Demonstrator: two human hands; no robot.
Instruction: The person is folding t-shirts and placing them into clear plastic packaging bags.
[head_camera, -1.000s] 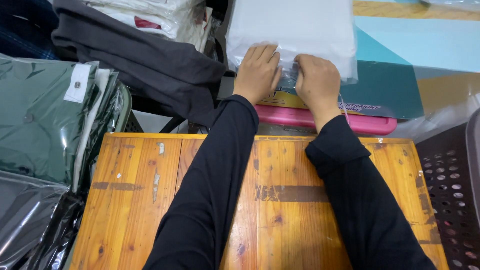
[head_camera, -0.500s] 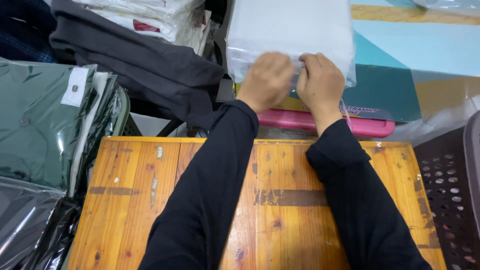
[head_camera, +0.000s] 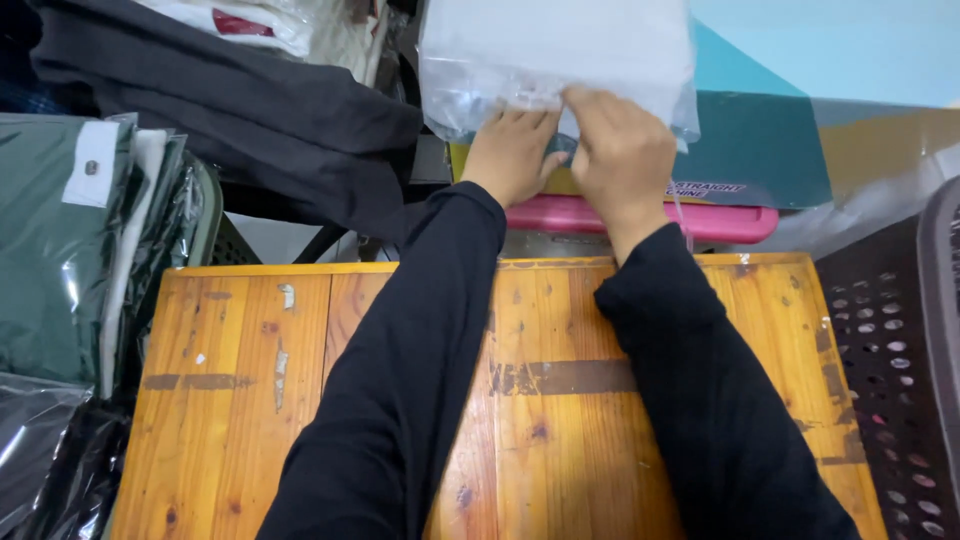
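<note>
A white folded item in a clear plastic bag (head_camera: 560, 50) lies on a teal and yellow box (head_camera: 760, 150) beyond the far edge of a worn wooden table (head_camera: 250, 380). My left hand (head_camera: 512, 155) presses on the bag's near edge. Beside it, my right hand (head_camera: 620, 155) pinches the loose clear plastic at that same edge. Both arms, in black sleeves, reach across the table top.
Dark folded cloth (head_camera: 250, 110) is heaped at the back left. Bagged green and white garments (head_camera: 70, 240) are stacked at the left. A pink tray (head_camera: 730, 222) sits under the box. A dark perforated basket (head_camera: 900, 370) stands at the right.
Both hands have slid a little along the bag's near edge and come closer together. The right hand has gathered up the loose plastic.
</note>
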